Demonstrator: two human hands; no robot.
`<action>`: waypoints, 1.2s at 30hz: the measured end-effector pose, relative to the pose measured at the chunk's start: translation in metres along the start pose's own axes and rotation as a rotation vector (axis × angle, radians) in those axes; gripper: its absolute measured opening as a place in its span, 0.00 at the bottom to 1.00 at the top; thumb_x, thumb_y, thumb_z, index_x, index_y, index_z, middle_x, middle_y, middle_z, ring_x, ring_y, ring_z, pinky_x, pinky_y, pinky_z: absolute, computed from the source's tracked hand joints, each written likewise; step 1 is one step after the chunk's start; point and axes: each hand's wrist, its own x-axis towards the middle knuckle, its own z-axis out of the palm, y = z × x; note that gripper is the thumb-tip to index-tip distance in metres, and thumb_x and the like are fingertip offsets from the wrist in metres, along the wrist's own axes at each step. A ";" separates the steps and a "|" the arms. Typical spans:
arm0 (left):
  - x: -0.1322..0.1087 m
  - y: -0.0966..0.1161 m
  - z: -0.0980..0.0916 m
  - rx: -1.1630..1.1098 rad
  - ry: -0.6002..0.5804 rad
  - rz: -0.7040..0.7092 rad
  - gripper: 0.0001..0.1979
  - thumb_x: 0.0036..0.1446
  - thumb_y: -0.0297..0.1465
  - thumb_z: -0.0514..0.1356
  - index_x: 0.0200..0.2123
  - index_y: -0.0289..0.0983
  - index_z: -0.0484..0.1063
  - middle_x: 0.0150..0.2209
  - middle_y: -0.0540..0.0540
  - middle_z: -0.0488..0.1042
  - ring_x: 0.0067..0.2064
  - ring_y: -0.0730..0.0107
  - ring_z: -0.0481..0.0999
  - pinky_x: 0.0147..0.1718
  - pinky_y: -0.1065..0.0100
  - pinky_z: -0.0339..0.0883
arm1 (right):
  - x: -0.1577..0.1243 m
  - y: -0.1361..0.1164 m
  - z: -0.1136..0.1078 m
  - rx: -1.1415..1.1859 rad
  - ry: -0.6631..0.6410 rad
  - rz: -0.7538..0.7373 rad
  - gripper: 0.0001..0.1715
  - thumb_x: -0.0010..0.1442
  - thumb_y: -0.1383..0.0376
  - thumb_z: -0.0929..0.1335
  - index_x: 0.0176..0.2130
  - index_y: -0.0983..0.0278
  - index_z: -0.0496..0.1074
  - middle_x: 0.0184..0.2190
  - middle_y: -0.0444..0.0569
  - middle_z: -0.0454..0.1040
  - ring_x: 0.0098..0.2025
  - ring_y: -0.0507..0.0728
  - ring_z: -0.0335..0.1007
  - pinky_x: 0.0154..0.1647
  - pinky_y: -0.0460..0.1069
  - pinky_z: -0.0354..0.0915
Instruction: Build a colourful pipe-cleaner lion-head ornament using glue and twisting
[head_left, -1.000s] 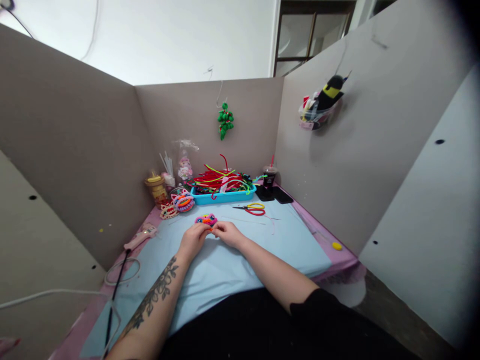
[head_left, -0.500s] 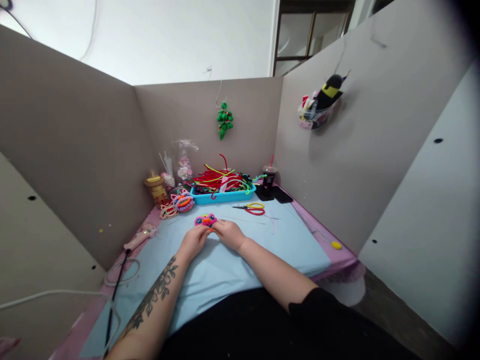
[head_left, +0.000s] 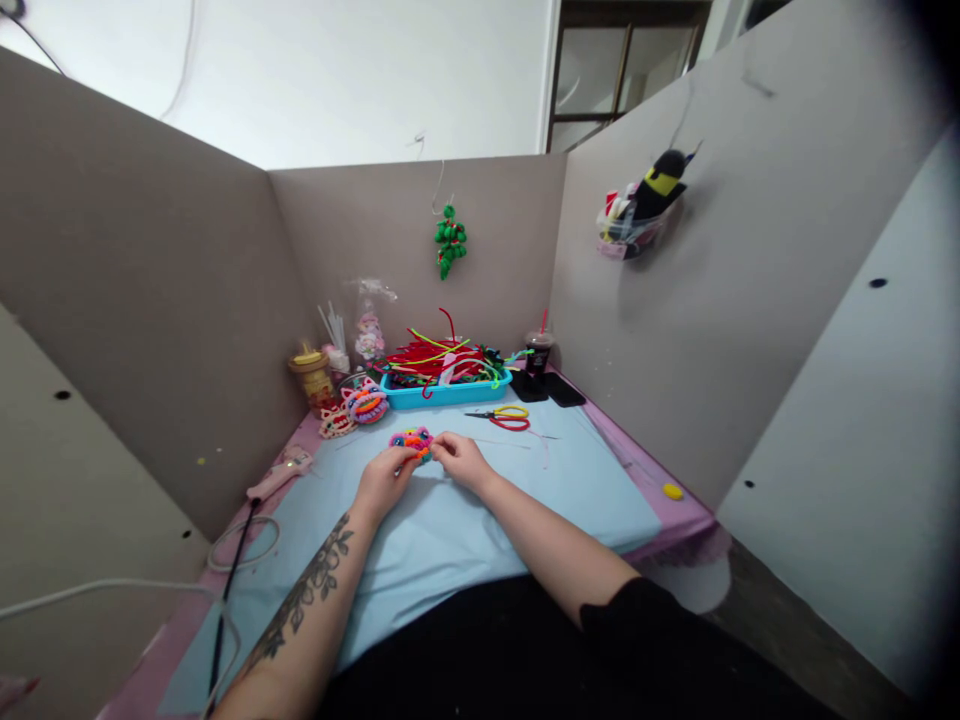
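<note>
A small pipe-cleaner figure [head_left: 411,439] in pink, orange and blue lies on the light blue mat [head_left: 450,530] in the middle of the table. My left hand [head_left: 384,478] pinches its near left edge with closed fingers. My right hand [head_left: 459,459] is closed too, its fingertips pinched just right of the figure; whether they touch it or hold a thin wire I cannot make out.
A blue tray [head_left: 447,392] of red and green pipe cleaners stands at the back, scissors [head_left: 507,417] just in front. Finished figures [head_left: 361,405] and a jar [head_left: 313,376] sit back left. A glue gun [head_left: 282,474] and cables lie left. Phones [head_left: 547,388], a cup [head_left: 538,350], grey partition walls.
My right hand has slid slightly right and away from the figure. My left hand stays pinched on it. Nothing else has moved.
</note>
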 end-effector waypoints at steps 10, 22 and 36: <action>0.001 0.008 -0.001 0.049 -0.007 0.048 0.09 0.59 0.32 0.55 0.38 0.40 0.75 0.39 0.43 0.78 0.42 0.64 0.76 0.42 0.65 0.69 | -0.004 -0.005 0.004 -0.016 -0.039 0.023 0.12 0.53 0.59 0.66 0.26 0.65 0.71 0.21 0.43 0.69 0.24 0.51 0.63 0.27 0.45 0.59; 0.004 0.006 0.003 -0.065 -0.005 -0.004 0.09 0.58 0.34 0.56 0.35 0.38 0.74 0.36 0.44 0.78 0.38 0.66 0.75 0.40 0.66 0.68 | -0.005 -0.009 0.005 0.070 -0.113 0.123 0.09 0.56 0.64 0.64 0.28 0.66 0.72 0.21 0.43 0.71 0.18 0.48 0.59 0.22 0.43 0.57; 0.008 0.001 -0.004 -0.514 0.089 -0.397 0.23 0.48 0.37 0.62 0.47 0.34 0.69 0.42 0.40 0.76 0.40 0.61 0.77 0.36 0.63 0.72 | 0.000 0.000 -0.008 -0.076 0.016 -0.077 0.11 0.57 0.62 0.63 0.27 0.65 0.70 0.22 0.43 0.69 0.26 0.51 0.62 0.30 0.45 0.58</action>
